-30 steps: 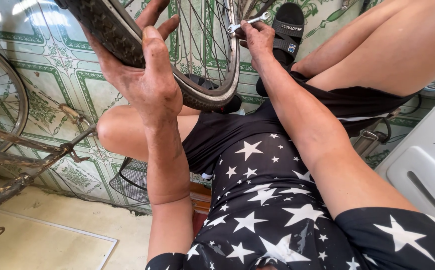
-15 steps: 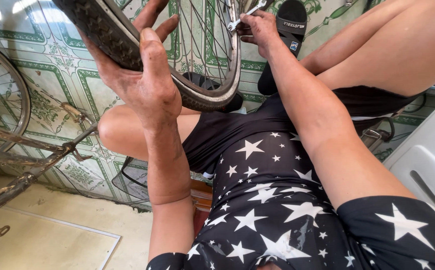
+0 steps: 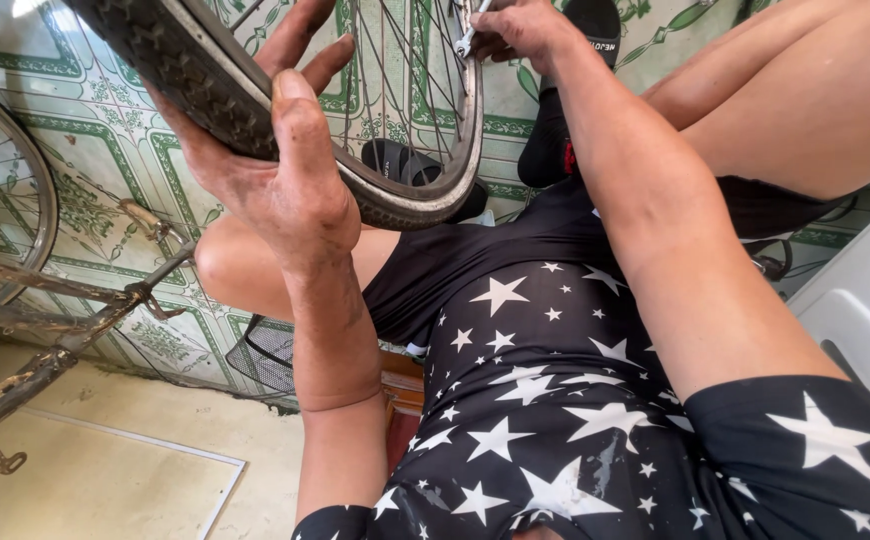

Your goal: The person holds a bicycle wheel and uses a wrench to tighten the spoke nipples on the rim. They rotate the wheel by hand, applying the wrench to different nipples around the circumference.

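While the bicycle wheel (image 3: 385, 150) stands tilted over my lap, its rim curving from upper left down to the middle and back up on the right, the small metal spoke wrench (image 3: 467, 38) sits at the rim's right side, right where a spoke meets it. That wrench lies at the tips of my right hand (image 3: 520, 28), its short length pointing down and left toward the rim; the fingers there are pinched closed around it, so this hand is the one on the tool. My left hand (image 3: 275, 180) is on the opposite side, well apart from the wrench, clasping the black knobbly tyre (image 3: 170, 55) from beneath with the thumb over the tread and the other fingers rising behind it. The rim is dull silver, the thin spokes fan inward, and my skin is smeared with grime. Below the wheel are my star-printed black shorts (image 3: 555, 400). Beyond them lie black sandals (image 3: 400, 165) on the green patterned tile floor (image 3: 85, 160), and another wheel (image 3: 5, 190) in a rusty frame stands at the left.
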